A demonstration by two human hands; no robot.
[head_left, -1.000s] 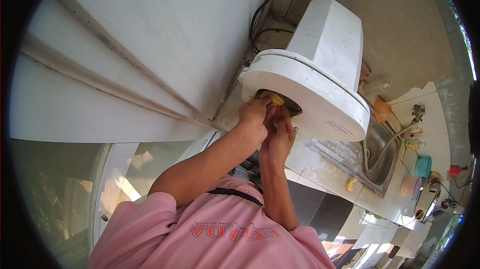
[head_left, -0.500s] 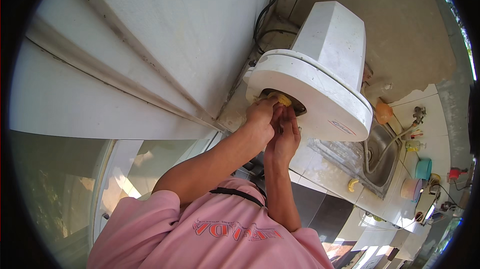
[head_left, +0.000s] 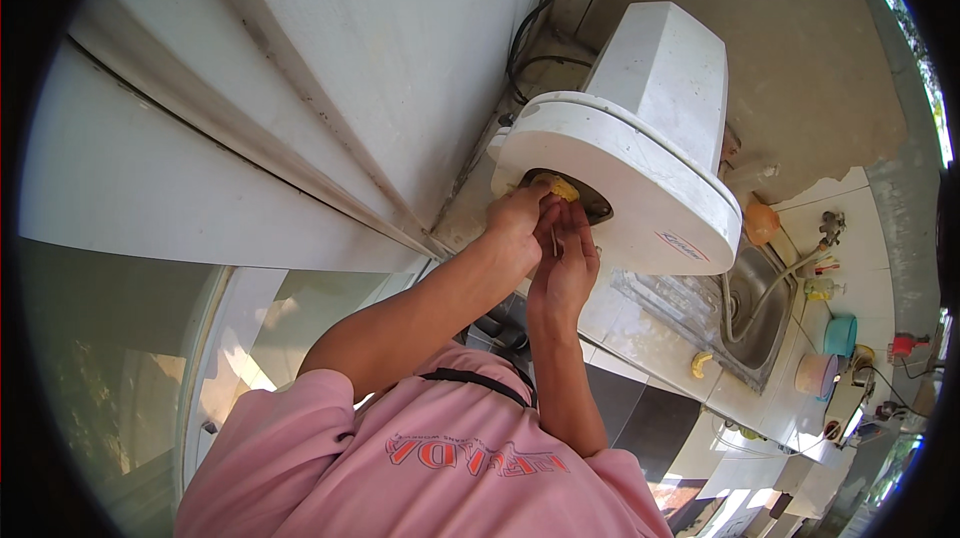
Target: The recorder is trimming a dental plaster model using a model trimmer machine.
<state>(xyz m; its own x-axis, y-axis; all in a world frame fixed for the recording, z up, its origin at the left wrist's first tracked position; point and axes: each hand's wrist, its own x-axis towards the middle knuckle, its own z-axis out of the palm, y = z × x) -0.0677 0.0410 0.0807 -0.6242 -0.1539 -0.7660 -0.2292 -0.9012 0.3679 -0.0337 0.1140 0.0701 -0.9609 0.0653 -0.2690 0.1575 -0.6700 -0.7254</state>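
Observation:
A crumpled-looking soft yellow piece [head_left: 564,188] is pinched by my left hand [head_left: 516,214], inside the dark oval opening [head_left: 597,206] at the front of a large white machine housing [head_left: 640,193]. I cannot make out exactly what the yellow piece is. My right hand [head_left: 566,273] is raised palm-up just below, its fingers extended together, their tips close to or touching the yellow piece. Where the fingertips overlap, the contact is partly hidden. A tall white faceted cover [head_left: 660,78] rises from the back of the housing.
A tiled counter runs right to a steel sink [head_left: 765,288] with a hose [head_left: 790,270]. Another yellow curved piece [head_left: 699,365] lies on the counter edge. A teal container [head_left: 840,336] and a pinkish tub [head_left: 816,376] stand beyond the sink. Black cables [head_left: 530,23] hang behind the machine.
My hands stay at the opening. The yellow piece shows slightly more between the fingers, and the whole view has shifted a little.

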